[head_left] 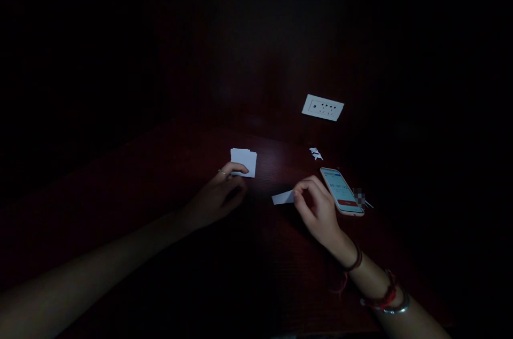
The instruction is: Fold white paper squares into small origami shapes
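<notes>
Paper strip [282,198] over the counter [280,160], right end pinched in the fingers of the right hand [316,213], long axis running leftward; up and left, the left hand [218,194] has its index over white paper sheets [242,156], grip too dark to tell.

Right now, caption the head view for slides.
Dim light: left hand on stacked white papers, right hand pinching a paper strip beside a lit smartphone.

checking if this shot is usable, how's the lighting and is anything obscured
Head view: very dark, edges near black; head view: white papers, phone and right hand stand out, left hand dimmer; head view: pixelated patch beside the phone hides detail.
</notes>
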The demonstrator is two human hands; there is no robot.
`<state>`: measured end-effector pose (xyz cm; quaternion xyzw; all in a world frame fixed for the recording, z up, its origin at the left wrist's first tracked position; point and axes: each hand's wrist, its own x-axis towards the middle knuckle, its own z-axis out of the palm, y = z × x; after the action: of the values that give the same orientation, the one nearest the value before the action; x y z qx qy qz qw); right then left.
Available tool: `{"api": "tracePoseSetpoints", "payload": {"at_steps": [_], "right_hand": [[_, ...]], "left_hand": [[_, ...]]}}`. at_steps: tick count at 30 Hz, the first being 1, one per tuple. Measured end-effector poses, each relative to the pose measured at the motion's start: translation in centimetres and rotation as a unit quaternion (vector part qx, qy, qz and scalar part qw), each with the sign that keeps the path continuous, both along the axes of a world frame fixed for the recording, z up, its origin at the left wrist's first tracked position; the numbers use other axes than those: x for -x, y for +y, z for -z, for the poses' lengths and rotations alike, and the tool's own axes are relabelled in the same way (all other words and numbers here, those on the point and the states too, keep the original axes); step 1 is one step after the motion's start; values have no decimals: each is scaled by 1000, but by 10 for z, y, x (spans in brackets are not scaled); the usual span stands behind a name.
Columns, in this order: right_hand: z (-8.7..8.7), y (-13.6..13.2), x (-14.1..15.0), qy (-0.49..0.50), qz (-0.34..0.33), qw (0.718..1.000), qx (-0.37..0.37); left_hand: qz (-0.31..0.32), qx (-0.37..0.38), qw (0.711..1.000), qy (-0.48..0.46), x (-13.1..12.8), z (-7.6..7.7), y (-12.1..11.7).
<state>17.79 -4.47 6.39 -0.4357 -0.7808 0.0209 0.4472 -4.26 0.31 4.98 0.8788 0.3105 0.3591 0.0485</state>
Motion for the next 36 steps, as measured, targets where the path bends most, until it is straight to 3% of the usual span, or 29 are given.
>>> {"api": "tracePoseSetpoints", "payload": {"at_steps": [3,8,13,23,30,36], "right_hand": [[3,2,-2,13,8,1000,12],[13,4,6,18,-40,997,62],[15,4,9,16,-73,993,93],[17,3,7,-82,-83,992,48],[20,8,5,-56,-88,992,75],[19,5,6,-110,-61,991,38]], "left_hand": [[-5,11,1000,-8,-4,2,-5],[31,35,999,-14,-16,8,-17],[45,16,999,-25,-15,12,-14],[32,-73,996,33,-12,8,-11],[25,-34,999,0,-11,9,-9],[28,-75,996,30,-15,12,-10]]}}
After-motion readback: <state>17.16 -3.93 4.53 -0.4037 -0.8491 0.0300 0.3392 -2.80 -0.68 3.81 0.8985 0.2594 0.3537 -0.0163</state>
